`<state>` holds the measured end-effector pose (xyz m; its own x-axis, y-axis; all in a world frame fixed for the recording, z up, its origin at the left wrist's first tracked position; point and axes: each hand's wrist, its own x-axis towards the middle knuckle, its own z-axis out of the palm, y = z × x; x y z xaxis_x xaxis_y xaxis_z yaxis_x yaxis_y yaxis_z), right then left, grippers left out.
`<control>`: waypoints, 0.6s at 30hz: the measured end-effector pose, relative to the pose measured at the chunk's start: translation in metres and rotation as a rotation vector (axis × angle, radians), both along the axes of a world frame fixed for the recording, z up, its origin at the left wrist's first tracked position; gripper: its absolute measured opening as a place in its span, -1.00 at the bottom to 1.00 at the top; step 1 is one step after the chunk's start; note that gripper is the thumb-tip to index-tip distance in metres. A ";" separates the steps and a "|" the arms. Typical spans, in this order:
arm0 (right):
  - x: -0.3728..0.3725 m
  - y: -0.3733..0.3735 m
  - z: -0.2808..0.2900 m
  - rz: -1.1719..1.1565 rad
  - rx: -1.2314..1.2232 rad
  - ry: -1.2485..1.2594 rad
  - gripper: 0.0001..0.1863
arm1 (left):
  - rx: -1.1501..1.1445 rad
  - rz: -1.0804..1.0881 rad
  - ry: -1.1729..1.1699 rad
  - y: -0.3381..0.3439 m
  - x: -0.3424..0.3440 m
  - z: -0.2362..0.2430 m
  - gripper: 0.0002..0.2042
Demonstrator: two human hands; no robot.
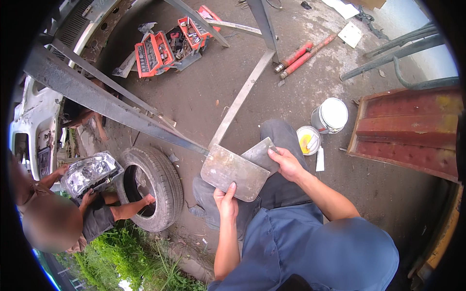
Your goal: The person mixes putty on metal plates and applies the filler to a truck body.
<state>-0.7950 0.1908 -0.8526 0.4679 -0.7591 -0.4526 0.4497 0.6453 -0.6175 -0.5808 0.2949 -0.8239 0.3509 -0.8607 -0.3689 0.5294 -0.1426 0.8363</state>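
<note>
My left hand (226, 201) grips the lower edge of a larger, scuffed grey metal plate (230, 169) with rounded corners, thumb on top. A smaller dark grey metal plate (261, 153) is pinched at its right edge by my right hand (287, 164). The larger plate partly covers the smaller one, and both are above my lap. Beyond my right knee sit a white bowl (318, 146) with yellow paste inside and a lidded white bucket (335, 112). A white tube (320, 160) lies beside the bowl.
Angled metal frame legs (241, 98) stand ahead. At left, another person holds a headlight (88, 175), a foot in a tyre (171, 189). An orange toolbox (154, 52) stands open farther off, near red cylinders (307, 56). A red panel (407, 130) is at right.
</note>
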 end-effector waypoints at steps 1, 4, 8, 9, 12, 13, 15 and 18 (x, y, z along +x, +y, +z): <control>-0.001 -0.007 0.009 -0.025 0.050 0.003 -0.65 | -0.023 0.004 -0.002 0.002 0.003 -0.001 -0.78; 0.000 -0.016 0.005 -0.108 -0.105 0.068 -0.62 | -0.066 0.110 -0.047 0.007 0.011 0.001 -0.76; 0.011 -0.016 0.012 -0.097 -0.229 0.149 -0.41 | -0.174 0.234 -0.116 0.021 0.013 0.021 -0.74; 0.018 -0.015 0.020 -0.108 -0.237 0.214 -0.44 | -0.186 0.244 -0.209 0.027 0.017 0.023 -0.73; 0.032 -0.018 0.025 -0.026 -0.360 0.294 -0.54 | -0.195 0.301 -0.324 0.036 0.021 0.025 -0.73; 0.039 -0.017 0.025 -0.040 -0.409 0.308 -0.69 | -0.192 0.326 -0.366 0.038 0.020 0.025 -0.74; 0.051 -0.013 0.029 -0.003 -0.417 0.267 -0.72 | -0.189 0.375 -0.383 0.045 0.020 0.022 -0.74; 0.065 -0.003 0.026 0.038 -0.425 0.232 -0.75 | -0.202 0.449 -0.343 0.057 0.020 0.016 -0.76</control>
<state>-0.7303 0.1880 -0.8264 0.4217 -0.8839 -0.2022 0.2500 0.3277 -0.9111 -0.5608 0.3515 -0.8075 0.7669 -0.6416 -0.0151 0.1963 0.2121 0.9573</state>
